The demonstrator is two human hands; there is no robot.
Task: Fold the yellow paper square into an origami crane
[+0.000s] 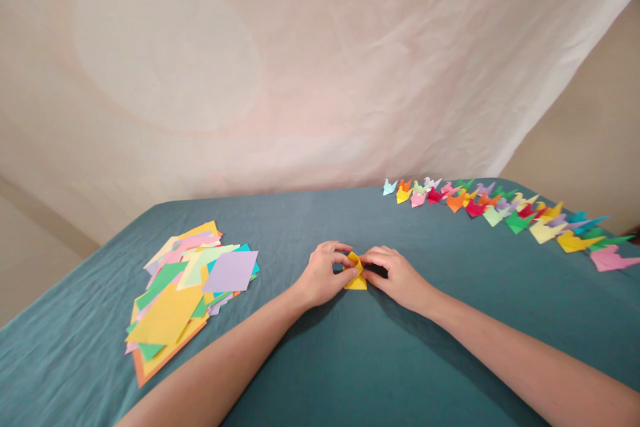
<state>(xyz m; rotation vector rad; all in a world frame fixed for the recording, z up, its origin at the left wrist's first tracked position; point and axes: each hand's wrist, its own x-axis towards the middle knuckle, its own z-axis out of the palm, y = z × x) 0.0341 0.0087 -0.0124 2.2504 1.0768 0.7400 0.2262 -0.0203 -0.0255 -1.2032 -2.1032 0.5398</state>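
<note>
A small piece of folded yellow origami paper (356, 282) lies at the middle of the table, between my two hands. My left hand (326, 273) pinches it from the left, thumb and fingers closed on its edge. From the right, my right hand (393, 275) grips the opposite edge between thumb and forefinger. The fingertips cover parts of the paper, so its exact folds are hard to make out.
On the left lies a loose pile of coloured paper squares (170, 310), with a lilac square (231, 271) on its right side. Rows of folded paper cranes (455, 201) in many colours stand along the back right. Teal cloth (300, 220) covers the table; a pale sheet (300, 80) hangs behind.
</note>
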